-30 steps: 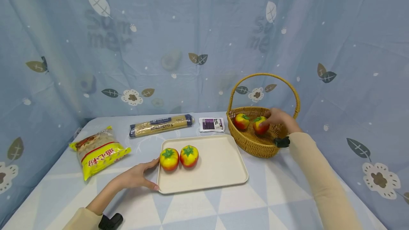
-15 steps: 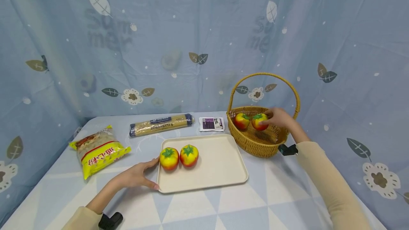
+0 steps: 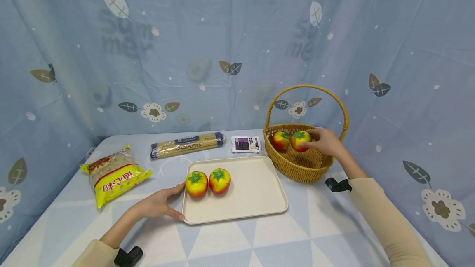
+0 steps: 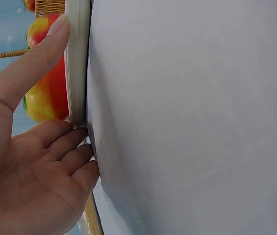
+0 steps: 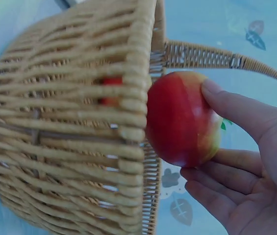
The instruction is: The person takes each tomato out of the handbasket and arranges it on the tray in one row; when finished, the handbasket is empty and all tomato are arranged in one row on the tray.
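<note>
My right hand (image 3: 325, 141) pinches a red-and-yellow tomato (image 5: 182, 120) between thumb and fingers. In the right wrist view this tomato is at the rim of the wicker basket (image 5: 64, 117). A second tomato (image 3: 281, 141) lies inside the basket, left of the held one. At the left end of a cream tray (image 3: 252, 188), my left hand (image 3: 159, 205) touches the corner, its thumb along the rim and its fingers against the side. Two tomatoes, a left one (image 3: 196, 184) and a right one (image 3: 219, 181), sit side by side on the tray near that hand.
Behind the tray lie a spaghetti pack (image 3: 187, 145) and a small white-and-purple packet (image 3: 246, 144). A yellow food bag (image 3: 116, 176) lies at the left. The basket's tall handle (image 3: 306, 87) arches over its opening. A patterned curtain (image 3: 222, 52) closes off the back.
The tomato in my right hand has shifted slightly left and up. My right wrist and forearm have swung to the right and toward me. The left hand and tray stay put.
</note>
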Demonstrator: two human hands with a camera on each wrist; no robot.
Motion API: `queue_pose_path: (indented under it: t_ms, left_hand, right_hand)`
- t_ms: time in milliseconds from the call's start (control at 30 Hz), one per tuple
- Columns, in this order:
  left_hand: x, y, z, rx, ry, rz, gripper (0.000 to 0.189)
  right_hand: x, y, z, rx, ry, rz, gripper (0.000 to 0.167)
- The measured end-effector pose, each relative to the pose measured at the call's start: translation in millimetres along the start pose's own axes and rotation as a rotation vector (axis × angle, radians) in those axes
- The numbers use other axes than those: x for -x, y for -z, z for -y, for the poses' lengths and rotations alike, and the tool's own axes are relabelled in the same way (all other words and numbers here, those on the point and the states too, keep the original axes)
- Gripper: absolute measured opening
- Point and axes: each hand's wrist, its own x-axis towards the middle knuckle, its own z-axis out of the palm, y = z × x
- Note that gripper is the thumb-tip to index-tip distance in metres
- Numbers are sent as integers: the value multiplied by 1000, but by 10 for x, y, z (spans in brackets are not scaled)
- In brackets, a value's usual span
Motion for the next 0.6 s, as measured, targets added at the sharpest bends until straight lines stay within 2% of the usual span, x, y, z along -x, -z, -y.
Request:
queue_pose_path:
  t_ms: [300,600]
  left_hand:
    - [15,2,-47,-9,-9,10,106]
    - [21,-4,-38,6,-8,14,105]
  right_hand:
    - [196,-3,167,-44,23,-120,68]
    - [381,2,335,-63,18,-172,73]
